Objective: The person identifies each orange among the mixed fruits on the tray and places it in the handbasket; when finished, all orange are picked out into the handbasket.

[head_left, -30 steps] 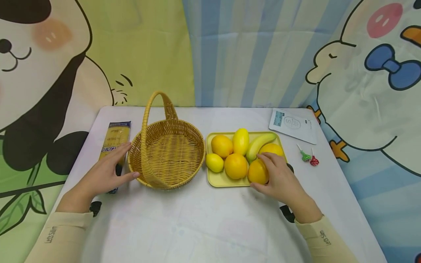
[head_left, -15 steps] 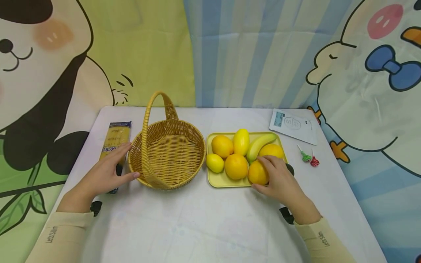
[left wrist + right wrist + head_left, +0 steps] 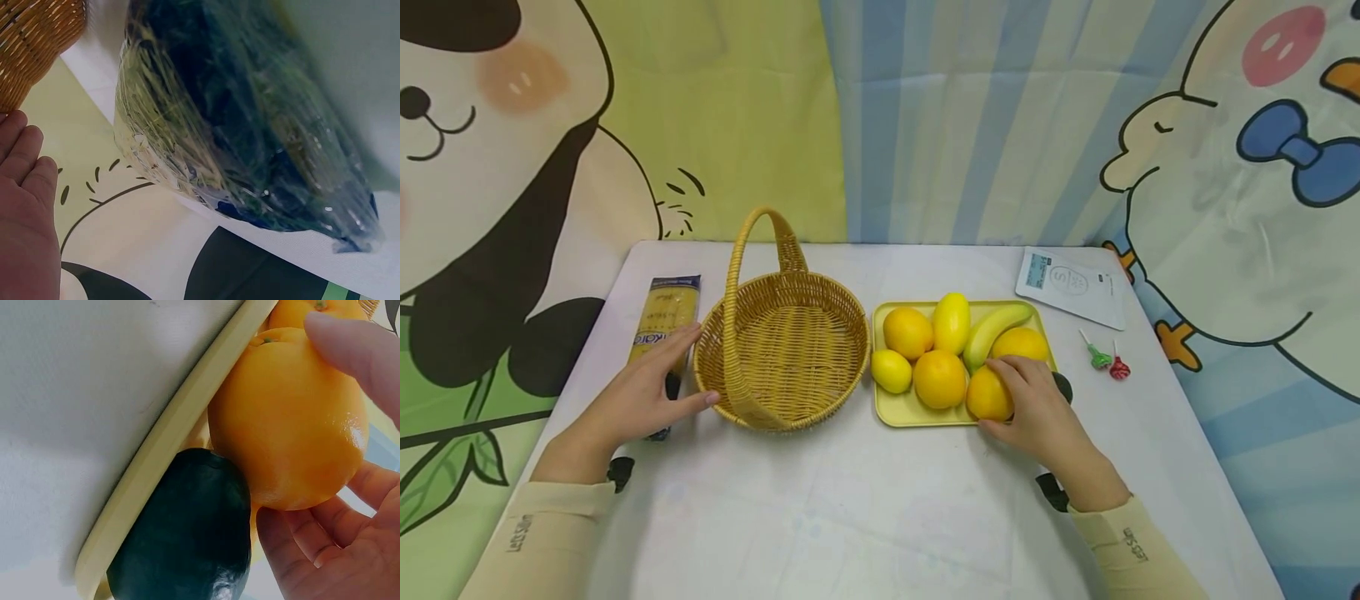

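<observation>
A round wicker basket (image 3: pixel 790 367) with a tall handle stands left of centre, with nothing inside. At its left side is my left hand (image 3: pixel 632 392), fingers straight and fingertips right at the rim. My right hand (image 3: pixel 1045 408) curls thumb and fingers around an orange (image 3: pixel 290 425) at the near right corner of a yellow tray (image 3: pixel 898 415). Also in the tray are more oranges (image 3: pixel 939 380), a lemon (image 3: pixel 891 372), a longer yellow fruit (image 3: pixel 951 323) and a banana (image 3: pixel 996 333). A dark green oval fruit (image 3: pixel 187 531), mostly hidden by my right hand in the head view, lies beside the held orange.
A pasta packet (image 3: pixel 666 312) in clear and blue wrapping lies left of the basket, partly behind my left hand. At the back right is a white pouch (image 3: pixel 1071 287). Green (image 3: pixel 1100 358) and red (image 3: pixel 1119 367) lollipops lie right of the tray. A printed curtain (image 3: pixel 925 125) hangs behind the table.
</observation>
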Available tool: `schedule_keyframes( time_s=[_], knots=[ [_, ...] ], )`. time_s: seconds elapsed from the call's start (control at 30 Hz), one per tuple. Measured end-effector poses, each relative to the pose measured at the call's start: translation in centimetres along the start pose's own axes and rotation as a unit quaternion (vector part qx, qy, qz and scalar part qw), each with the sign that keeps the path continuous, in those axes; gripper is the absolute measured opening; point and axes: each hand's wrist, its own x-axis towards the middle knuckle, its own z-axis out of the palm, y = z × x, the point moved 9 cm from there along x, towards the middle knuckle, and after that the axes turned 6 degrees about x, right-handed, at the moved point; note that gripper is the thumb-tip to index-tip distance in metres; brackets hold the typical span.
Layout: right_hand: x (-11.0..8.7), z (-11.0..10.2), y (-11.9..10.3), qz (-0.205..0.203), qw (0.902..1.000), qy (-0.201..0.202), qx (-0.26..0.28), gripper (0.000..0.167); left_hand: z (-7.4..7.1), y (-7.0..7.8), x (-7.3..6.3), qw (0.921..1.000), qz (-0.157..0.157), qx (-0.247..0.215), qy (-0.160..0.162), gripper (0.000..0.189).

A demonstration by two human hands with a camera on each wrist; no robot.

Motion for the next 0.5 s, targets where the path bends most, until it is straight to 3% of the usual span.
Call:
schedule_keyframes(
  time_s=[0.5],
  knots=[
    [0.01,-0.15,0.32,0.003,0.9996,0.019,0.02,0.086,-0.01,-0.05,0.05,0.9999,-0.012,0.001,-0.004,0.11]
  ],
)
